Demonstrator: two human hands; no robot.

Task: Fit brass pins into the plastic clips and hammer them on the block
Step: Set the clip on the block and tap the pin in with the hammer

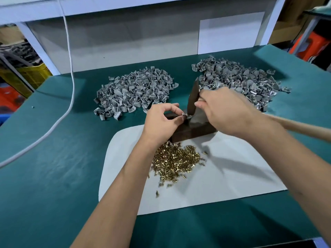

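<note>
My left grip (162,120) pinches a pinned clip (184,115) on the block (193,131) top, touching the hammer head (193,99) that my right grip (227,111), clamped on the handle, holds long axis upright just right of it; left is nearer.

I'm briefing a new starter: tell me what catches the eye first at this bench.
Two heaps of grey plastic clips lie at the back of the green table. Centre, the left hand pinches a clip on the dark block while the right hand grips a hammer. Brass pins glitter on the white sheet nearer the person.
</note>
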